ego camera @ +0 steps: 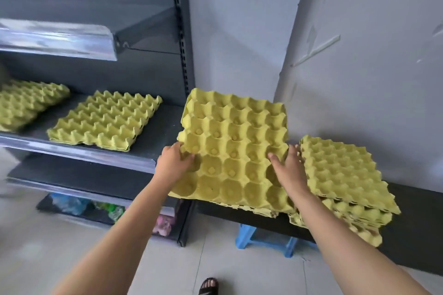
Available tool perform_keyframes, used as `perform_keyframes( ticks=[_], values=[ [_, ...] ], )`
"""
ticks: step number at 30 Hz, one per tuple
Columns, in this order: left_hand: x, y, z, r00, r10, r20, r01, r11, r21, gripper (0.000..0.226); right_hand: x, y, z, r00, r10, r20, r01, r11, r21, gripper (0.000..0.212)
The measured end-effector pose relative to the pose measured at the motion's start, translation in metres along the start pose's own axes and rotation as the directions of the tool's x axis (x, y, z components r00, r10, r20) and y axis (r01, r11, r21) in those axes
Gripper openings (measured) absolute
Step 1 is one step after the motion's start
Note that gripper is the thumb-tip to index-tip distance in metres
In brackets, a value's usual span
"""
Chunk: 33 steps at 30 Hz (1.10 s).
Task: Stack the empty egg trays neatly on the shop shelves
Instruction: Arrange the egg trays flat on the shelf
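A yellow egg tray (233, 143), cups facing up, tilts toward me above a dark ledge. My left hand (173, 160) grips its left edge and my right hand (288, 167) grips its right side. Thin yellow trays lie under its front edge. To its right sits a stack of yellow trays (342, 175), bumps up, slightly askew. On the grey shop shelf (165, 124) at the left lie a flat tray (105, 121) and, further left, another small pile of trays (26, 103).
An upper shelf with a shiny front strip (55, 40) hangs above the trays. A lower shelf holds packaged goods (107, 211). A blue plastic stool (268, 239) stands under the dark ledge (419, 218). My sandalled foot (209, 286) is on the tiled floor.
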<state>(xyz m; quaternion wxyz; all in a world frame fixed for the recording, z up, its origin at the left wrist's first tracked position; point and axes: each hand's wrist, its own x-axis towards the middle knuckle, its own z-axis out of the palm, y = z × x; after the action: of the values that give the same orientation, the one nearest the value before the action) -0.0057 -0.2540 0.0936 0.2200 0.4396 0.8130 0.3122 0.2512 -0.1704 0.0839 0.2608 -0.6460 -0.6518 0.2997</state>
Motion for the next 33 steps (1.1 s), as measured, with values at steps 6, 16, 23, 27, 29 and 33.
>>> perform_keyframes(
  ticks=[6,16,23,27,29,33],
  values=[
    [-0.078,-0.05,-0.075,0.982,-0.093,-0.164,0.093,0.996,-0.008,0.045,-0.057,-0.056,0.028,0.98,-0.145,0.133,0.149,0.989,-0.022,0.068],
    [-0.136,-0.171,-0.2,0.858,-0.356,-0.371,0.317,0.934,-0.162,0.038,-0.137,-0.179,0.152,0.88,-0.333,0.338,0.351,0.936,0.01,0.066],
    [-0.128,-0.259,-0.3,0.776,-0.376,-0.506,0.353,0.924,-0.146,0.041,-0.187,-0.277,0.26,0.836,-0.394,0.381,0.392,0.916,0.087,0.067],
    [-0.109,-0.302,-0.346,0.767,-0.356,-0.534,0.331,0.932,-0.146,0.044,-0.199,-0.324,0.305,0.833,-0.423,0.356,0.409,0.905,0.118,0.067],
    [-0.097,-0.317,-0.362,0.763,-0.354,-0.54,0.332,0.933,-0.143,0.044,-0.199,-0.343,0.323,0.832,-0.43,0.351,0.414,0.902,0.123,0.067],
    [-0.057,-0.349,-0.391,0.771,-0.342,-0.538,0.315,0.938,-0.145,0.043,-0.189,-0.379,0.364,0.839,-0.43,0.334,0.427,0.9,0.086,0.067]
  ],
)
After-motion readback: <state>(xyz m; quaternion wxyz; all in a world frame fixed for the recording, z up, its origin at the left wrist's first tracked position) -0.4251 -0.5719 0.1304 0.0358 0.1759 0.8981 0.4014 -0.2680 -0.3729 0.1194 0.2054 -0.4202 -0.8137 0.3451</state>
